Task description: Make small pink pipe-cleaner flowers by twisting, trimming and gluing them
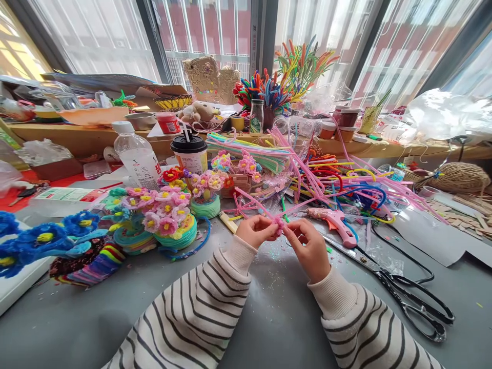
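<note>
My left hand [255,230] and my right hand [309,246] meet over the grey table [277,307], both pinched on a small pink pipe cleaner piece [279,221] twisted between the fingertips. Long pink pipe cleaner ends stick out up and to the left from it. Both wrists wear striped sleeves. A pink glue gun [334,221] lies just right of my right hand. Black scissors [407,294] lie further right, near the table's front.
Finished pipe cleaner flower pots [169,220] stand at left, blue flowers [42,238] at far left. A loose heap of coloured pipe cleaners [334,179] lies behind the hands. A lidded cup [190,151], a plastic bottle [136,156] and a twine ball [457,177] stand further back.
</note>
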Demonstrator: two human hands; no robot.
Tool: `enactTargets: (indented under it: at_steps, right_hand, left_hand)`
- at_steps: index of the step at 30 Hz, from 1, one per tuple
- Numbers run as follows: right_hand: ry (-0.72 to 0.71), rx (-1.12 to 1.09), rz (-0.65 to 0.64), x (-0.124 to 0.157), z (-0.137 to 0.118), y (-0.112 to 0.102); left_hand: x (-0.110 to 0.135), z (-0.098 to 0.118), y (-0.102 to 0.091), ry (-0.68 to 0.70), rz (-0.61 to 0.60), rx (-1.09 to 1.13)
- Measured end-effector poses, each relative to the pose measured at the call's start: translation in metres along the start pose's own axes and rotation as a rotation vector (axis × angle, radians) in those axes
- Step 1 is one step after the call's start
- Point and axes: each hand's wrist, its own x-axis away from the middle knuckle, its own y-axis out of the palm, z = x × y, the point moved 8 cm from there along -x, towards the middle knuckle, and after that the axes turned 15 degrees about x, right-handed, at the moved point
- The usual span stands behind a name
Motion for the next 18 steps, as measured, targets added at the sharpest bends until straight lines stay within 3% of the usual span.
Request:
enactTargets:
  at_steps: [4,9,14,18]
  right_hand:
    - [0.003,0.019,0.012,0.001,-0.001,0.000]
    - [-0.018,0.073,0.063,0.003,-0.003,0.000]
    - [-0.084,0.199,0.120,0.006,-0.010,-0.003]
    - [-0.153,0.194,0.137,0.007,-0.018,-0.005]
  left_hand:
    - [0.005,0.015,0.003,0.264,0.003,-0.373]
    - [0.023,0.036,0.020,0.597,0.002,-0.737]
    - [0.029,0.038,0.028,0.666,-0.010,-0.839]
    - [0.022,0.036,0.020,0.600,-0.003,-0.670]
